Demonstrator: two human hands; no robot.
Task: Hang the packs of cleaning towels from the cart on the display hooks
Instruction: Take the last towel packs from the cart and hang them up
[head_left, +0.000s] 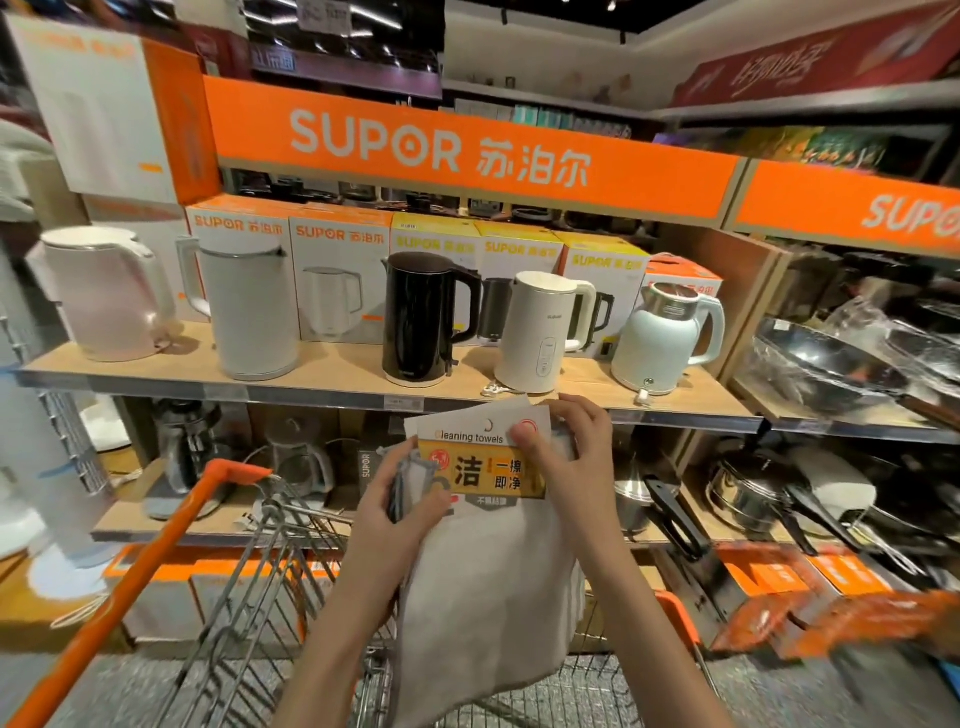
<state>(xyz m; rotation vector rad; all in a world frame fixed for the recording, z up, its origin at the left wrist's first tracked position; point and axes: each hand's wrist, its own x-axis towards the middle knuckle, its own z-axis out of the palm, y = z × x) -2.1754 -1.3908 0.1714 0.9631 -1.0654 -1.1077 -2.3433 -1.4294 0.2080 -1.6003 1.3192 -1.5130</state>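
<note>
I hold a pack of cleaning towels (488, 582) upright above the cart (260, 582). It is grey cloth under a white and yellow card header printed "cleaning towels". My left hand (400, 499) grips the pack's left edge, where more grey packs seem stacked behind. My right hand (566, 447) pinches the card's top right corner, thumb on the front. No display hooks are in view.
An orange-handled wire cart stands below my arms. Ahead is a wooden shelf (337, 371) with several kettles and orange SUPOR boxes (337, 270). Pots and pans (826, 364) fill the shelves at right. A white fan base (62, 566) stands at left.
</note>
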